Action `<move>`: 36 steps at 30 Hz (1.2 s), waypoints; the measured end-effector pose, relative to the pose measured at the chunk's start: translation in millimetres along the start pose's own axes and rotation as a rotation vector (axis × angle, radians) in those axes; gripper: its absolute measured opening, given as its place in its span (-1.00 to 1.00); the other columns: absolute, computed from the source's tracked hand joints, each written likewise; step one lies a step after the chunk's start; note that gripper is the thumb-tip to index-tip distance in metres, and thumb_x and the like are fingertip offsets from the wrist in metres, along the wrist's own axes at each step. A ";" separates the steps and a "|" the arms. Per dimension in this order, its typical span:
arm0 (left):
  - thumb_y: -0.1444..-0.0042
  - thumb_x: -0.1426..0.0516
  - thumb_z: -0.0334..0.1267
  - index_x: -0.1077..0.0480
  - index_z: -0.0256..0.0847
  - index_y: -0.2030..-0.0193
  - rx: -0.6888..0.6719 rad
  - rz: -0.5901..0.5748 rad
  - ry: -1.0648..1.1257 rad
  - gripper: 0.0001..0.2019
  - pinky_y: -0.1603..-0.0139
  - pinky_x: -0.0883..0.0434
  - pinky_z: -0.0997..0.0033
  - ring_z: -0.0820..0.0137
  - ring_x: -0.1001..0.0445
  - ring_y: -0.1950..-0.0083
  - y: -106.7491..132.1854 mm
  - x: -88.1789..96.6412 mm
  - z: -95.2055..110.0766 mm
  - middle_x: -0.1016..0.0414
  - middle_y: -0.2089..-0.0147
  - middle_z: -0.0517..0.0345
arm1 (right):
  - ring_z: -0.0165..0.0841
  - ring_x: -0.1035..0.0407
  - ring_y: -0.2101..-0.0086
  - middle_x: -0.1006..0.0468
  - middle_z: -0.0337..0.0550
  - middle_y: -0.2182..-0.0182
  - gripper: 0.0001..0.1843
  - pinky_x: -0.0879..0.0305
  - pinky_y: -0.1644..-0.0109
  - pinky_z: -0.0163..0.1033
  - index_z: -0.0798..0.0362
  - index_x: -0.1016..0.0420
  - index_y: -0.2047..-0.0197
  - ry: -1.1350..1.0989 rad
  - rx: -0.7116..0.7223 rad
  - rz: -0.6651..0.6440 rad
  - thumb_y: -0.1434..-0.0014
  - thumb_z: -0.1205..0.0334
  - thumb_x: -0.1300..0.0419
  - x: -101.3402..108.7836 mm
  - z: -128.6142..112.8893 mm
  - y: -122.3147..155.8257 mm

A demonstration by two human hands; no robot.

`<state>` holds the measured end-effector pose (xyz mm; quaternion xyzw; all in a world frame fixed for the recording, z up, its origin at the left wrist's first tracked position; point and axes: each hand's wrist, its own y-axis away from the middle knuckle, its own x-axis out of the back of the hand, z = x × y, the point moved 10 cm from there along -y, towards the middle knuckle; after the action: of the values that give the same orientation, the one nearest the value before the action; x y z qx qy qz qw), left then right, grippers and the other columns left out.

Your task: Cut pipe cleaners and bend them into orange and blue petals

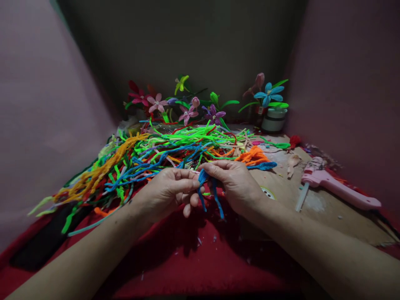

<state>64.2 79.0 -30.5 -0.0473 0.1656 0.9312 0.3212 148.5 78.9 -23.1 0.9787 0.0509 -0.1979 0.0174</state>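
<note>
My left hand [170, 191] and my right hand [234, 181] meet at the middle of the view, both pinched on a blue pipe cleaner [204, 189]. Its bent strands hang down between my fingers, over the red cloth [187, 258]. Just behind my hands lies a wide heap of pipe cleaners [162, 154] in green, blue, orange, yellow and red. An orange bundle [253, 156] sits behind my right hand.
Finished pipe-cleaner flowers [187, 104] stand along the back wall. A blue flower [268, 93] rises from a small pot [274, 118] at back right. A pink glue gun [336, 187] lies on a brown board [328, 216] to the right. Walls close in on both sides.
</note>
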 end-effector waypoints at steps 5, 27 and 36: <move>0.05 -0.21 -0.31 -0.40 -0.32 0.46 -0.116 0.170 -0.054 -0.88 0.76 -0.27 0.61 0.56 -0.26 0.72 2.0 22.5 16.5 -0.36 0.69 0.22 | -0.53 -0.18 0.64 -0.41 -0.25 0.64 -0.78 -0.04 0.60 -0.38 0.14 -0.47 0.57 0.349 0.020 0.003 0.02 0.18 -0.24 -2.3 -6.5 2.1; 0.06 -0.20 -0.31 -0.34 -0.28 0.46 -0.212 0.358 -0.369 -0.89 0.61 -0.31 0.55 0.52 -0.33 0.68 11.8 27.4 32.4 -0.44 0.66 0.23 | -0.46 -0.28 0.59 -0.39 -0.29 0.63 -0.82 -0.18 0.50 -0.32 0.05 -0.33 0.49 0.536 0.381 0.177 -0.09 0.19 -0.17 5.4 -40.8 14.5; 0.04 -0.15 -0.34 -0.29 -0.26 0.44 -0.265 0.381 -0.488 -0.92 0.58 -0.31 0.53 0.51 -0.34 0.66 11.5 23.0 33.0 -0.42 0.64 0.26 | -0.54 -0.12 0.61 -0.23 -0.36 0.67 -0.73 -0.06 0.50 -0.36 0.06 -0.19 0.61 0.842 0.742 0.280 -0.02 0.36 -0.18 -7.7 -63.4 34.2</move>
<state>39.6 95.1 -0.7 0.1674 -0.0327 0.9719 0.1624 169.5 47.6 38.8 0.9111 -0.1494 0.2084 -0.3228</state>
